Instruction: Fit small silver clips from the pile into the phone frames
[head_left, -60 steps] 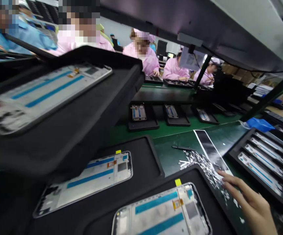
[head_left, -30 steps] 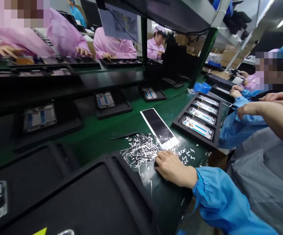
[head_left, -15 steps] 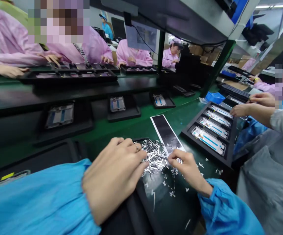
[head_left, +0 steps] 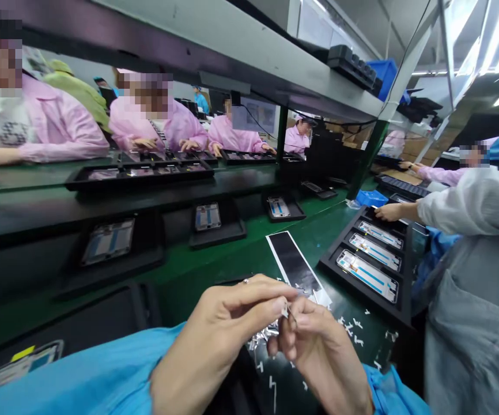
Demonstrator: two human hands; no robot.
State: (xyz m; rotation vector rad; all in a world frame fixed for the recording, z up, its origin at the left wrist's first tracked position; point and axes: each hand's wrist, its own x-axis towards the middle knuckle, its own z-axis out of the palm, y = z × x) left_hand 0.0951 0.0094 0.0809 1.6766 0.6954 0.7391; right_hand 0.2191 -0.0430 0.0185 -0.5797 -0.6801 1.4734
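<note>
My left hand (head_left: 219, 340) and my right hand (head_left: 318, 351) meet just above the bench, both in blue sleeves. Their fingertips pinch together on one small silver strip (head_left: 286, 311). Below them lies a scatter of the same small silver pieces (head_left: 262, 337) on the dark bench top. A long black sheet with a white border (head_left: 295, 266) lies just beyond my fingers.
A black tray of phone frames (head_left: 368, 274) sits to the right, with a co-worker's hand (head_left: 390, 212) reaching over its far end. Single phone frames in black carriers (head_left: 208, 218) ride the green belt (head_left: 232, 259). People in pink coats work across the line.
My hands have lifted off the pile of silver pieces and come together, pinching one piece between them. The view has tilted upward.
</note>
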